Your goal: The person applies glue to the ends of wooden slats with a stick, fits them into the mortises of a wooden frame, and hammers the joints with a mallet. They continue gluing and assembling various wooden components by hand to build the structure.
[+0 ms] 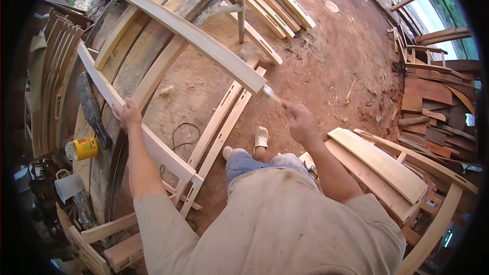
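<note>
Beside the frame (196,40), the right hand (300,121) slants a brush-like tool (273,95) up-left.

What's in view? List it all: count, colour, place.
Wooden frame: one, pale, on the bench
Bench: one, weathered brown, left
Tub: one, yellow, bench's left edge
Mug: one, whitish, near the tub
Slotted pieces: several, pale, on the ground
Boards: several, pale, lower right
Scrap wood: many, reddish-brown, far right
Curved slats: several, brown, far left
Clogs: two, cream, on feet
Tool: one, white-tipped, centre
Left hand: one, bare, on the frame
Right hand: one, bare, gripping the tool
</note>
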Demonstrator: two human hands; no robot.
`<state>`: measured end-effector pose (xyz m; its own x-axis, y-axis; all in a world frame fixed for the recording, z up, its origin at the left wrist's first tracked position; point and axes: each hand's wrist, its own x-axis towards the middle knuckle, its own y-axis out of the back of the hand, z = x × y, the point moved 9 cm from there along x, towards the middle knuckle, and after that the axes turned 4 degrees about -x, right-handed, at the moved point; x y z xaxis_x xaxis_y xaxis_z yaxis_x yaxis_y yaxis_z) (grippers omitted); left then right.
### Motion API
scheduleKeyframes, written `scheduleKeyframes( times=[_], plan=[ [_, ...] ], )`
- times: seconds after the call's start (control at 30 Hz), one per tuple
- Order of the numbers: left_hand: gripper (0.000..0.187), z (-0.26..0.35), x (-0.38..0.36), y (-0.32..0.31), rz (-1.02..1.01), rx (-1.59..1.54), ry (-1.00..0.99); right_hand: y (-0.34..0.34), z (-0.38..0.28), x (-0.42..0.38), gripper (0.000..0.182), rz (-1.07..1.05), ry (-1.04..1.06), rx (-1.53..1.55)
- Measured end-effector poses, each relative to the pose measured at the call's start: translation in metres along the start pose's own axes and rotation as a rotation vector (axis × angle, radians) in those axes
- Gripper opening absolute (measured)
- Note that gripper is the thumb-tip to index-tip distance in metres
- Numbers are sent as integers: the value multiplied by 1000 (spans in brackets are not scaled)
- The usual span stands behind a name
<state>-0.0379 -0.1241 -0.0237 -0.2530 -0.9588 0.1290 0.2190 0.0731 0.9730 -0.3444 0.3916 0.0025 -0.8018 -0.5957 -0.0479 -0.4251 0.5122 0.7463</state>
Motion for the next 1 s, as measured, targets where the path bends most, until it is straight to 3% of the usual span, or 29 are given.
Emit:
scheduleKeyframes(
  times=[0.03,0.1,0.13,0.2,0.33,0.4,0.43,0.5,0.53,0.6,0.7,1.0],
  plan=[
    [66,-2,0,-1,2,-3,6,3,-4,-5,26,-2,6,-3],
    [66,1,-3,3,21,-27,2,-8,-24,-18,28,-215,113,26],
    [66,2,-4,4,25,-32,9,-8,-26,-19,28,-216,122,21],
    [64,3,-5,6,15,-64,31,1,-3,-14,27,-90,-136,158],
    [63,3,-10,9,-5,-82,46,-3,11,-4,26,34,-123,158],
    [61,4,-7,6,-39,-70,56,-23,0,-10,28,-179,37,-15],
    [61,7,-5,7,-30,-79,51,-19,-2,-11,28,-166,43,-16],
    [61,5,-7,8,-16,-71,58,-25,11,-20,29,-315,-151,235],
    [61,5,-7,7,-14,-72,57,-21,21,-12,29,-312,-150,235],
    [61,5,-6,6,-2,-42,34,-16,57,6,30,-330,-376,486],
    [61,3,-1,2,10,4,6,-7,56,18,31,-415,-527,623],
    [59,6,-8,8,-36,-104,71,-12,39,32,31,-563,-470,530]
  ],
)
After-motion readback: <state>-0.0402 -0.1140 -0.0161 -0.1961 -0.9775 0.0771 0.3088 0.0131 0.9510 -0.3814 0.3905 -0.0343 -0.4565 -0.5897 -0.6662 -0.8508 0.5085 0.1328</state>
